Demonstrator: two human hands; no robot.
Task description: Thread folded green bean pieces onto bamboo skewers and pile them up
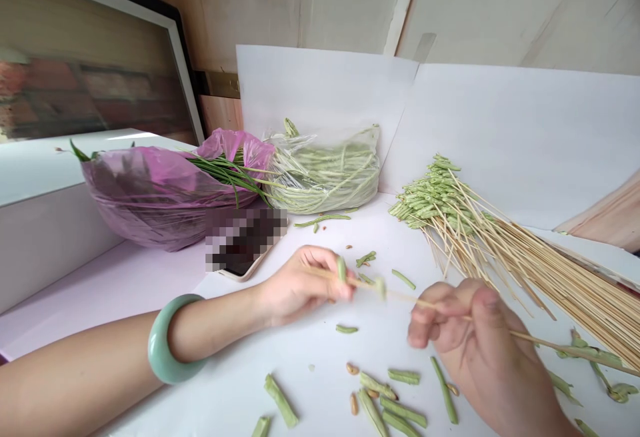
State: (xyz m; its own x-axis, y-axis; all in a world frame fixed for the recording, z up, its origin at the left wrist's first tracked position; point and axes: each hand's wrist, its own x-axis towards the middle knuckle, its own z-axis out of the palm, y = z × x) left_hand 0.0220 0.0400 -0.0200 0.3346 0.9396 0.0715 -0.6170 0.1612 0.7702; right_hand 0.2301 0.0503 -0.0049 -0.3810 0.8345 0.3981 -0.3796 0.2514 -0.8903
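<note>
A thin wooden skewer (pixel 406 298) runs between my two hands, slightly blurred. Wrapped round its lower part is my right hand (pixel 480 337), fingers curled in. My left hand (pixel 307 284), with a green bangle (pixel 163 340) on the wrist, pinches a short green bean piece (pixel 341 268) at the skewer's far end. Another bean piece (pixel 380 288) sits on the skewer between the hands. Cut bean pieces (pixel 403 410) and small tan beans (pixel 352 368) lie on the white surface below.
Finished-looking skewers with bunched bean pieces (pixel 435 194) lie at right, their sticks (pixel 550 264) fanning toward me. Behind stand a clear bag of long beans (pixel 330 170) and a purple bag of greens (pixel 150 190). A phone (pixel 245 250) lies beside my left forearm. White boards (pixel 325 84) back the surface.
</note>
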